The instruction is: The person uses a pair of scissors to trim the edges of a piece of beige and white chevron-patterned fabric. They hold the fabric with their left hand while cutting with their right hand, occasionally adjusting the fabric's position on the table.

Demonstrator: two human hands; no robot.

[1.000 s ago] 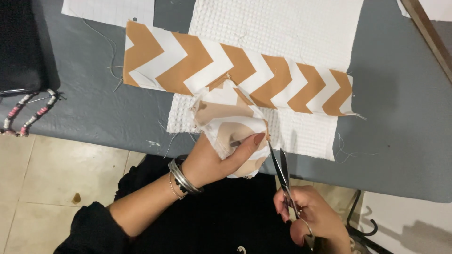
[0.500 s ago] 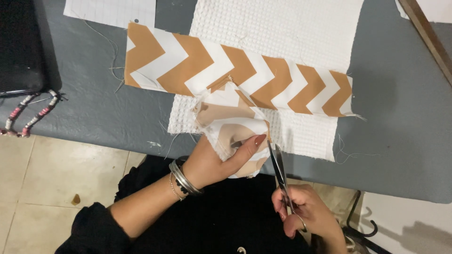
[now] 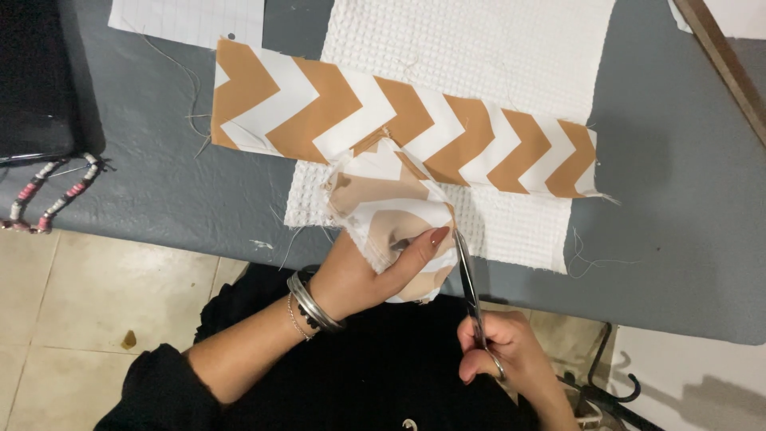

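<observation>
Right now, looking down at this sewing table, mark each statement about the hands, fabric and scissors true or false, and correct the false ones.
1. The right hand holds scissors. True.
2. The left hand holds a folded fabric piece at the table's near edge. True.
3. The chevron strip is blue and white. False: it is tan and white.
4. The left wrist is bare. False: it wears bangles.
5. The chevron strip lies over a white waffle-textured cloth. True.
6. The table top is red. False: it is grey.
</observation>
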